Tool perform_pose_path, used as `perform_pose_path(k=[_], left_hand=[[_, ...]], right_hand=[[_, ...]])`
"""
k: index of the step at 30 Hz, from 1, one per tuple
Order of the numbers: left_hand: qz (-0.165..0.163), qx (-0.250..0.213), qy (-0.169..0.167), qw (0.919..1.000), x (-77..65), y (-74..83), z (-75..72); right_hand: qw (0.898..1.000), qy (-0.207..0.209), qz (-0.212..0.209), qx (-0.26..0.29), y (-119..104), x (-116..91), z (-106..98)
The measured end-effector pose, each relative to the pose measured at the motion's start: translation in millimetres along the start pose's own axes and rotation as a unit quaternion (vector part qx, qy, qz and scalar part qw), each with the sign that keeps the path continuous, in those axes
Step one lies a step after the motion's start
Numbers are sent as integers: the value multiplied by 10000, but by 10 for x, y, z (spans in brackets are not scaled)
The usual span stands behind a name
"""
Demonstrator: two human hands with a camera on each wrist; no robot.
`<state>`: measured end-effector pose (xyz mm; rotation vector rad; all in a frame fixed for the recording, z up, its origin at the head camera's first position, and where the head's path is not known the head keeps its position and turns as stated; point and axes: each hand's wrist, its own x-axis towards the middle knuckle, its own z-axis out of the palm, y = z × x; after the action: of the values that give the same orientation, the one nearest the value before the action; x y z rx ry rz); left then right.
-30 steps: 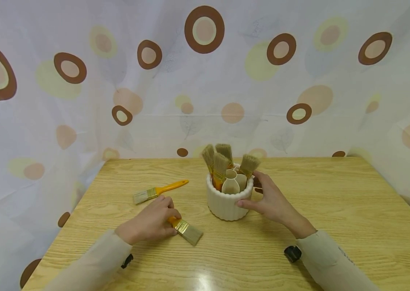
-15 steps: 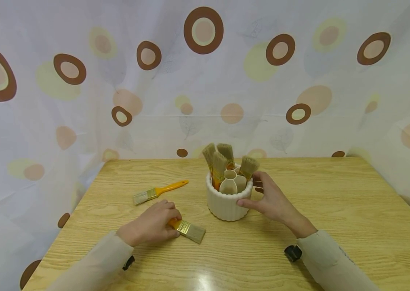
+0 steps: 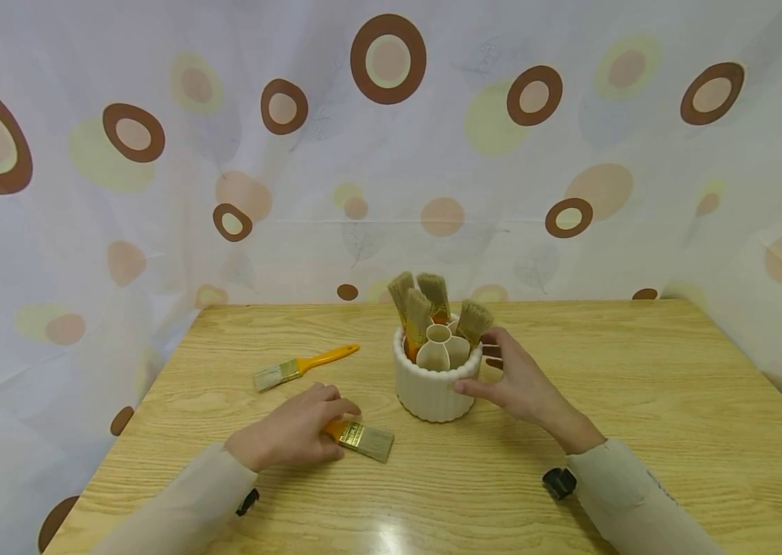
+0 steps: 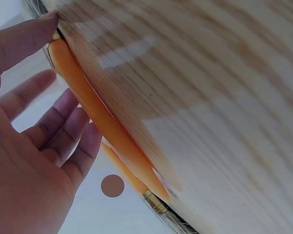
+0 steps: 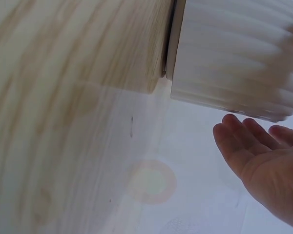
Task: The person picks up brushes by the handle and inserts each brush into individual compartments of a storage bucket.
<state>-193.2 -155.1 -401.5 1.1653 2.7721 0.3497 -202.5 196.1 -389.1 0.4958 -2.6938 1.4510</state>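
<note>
Flat paintbrush (image 3: 368, 441), glossy orange handle, gold ferrule, pale bristles: lower centre, on wood-grained surface (image 3: 501, 493); left hand (image 3: 300, 428) alongside, fingers apart; fluted white pot (image 3: 432, 395), below centre, holding four brushes (image 3: 419, 314); right hand (image 3: 525, 385) beside, fingers parted from thumb; second paintbrush (image 3: 307, 364), left of centre

The seemingly wooden table (image 3: 640, 370) bears brushes (image 3: 306, 365) (image 3: 371, 441) and pot (image 3: 431, 395).

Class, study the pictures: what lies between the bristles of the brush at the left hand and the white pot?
Only a bare stretch of wooden tabletop separates the bristles from the white pot; the head view shows this.
</note>
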Motion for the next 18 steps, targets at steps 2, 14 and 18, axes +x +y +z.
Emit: perform_pose_path(k=[2,14,18], left_hand=[[62,-72,-84,9999,8,2,0],[75,-202,-408,9989,23,15,-11],[-5,-237,-497,9985,25,22,-13]], right_hand=[[10000,-80,30,10,1,-1,1],[9998,-66,-52,156,-19,-27,-1],[9998,-77,-9,179,-24,-23,1]])
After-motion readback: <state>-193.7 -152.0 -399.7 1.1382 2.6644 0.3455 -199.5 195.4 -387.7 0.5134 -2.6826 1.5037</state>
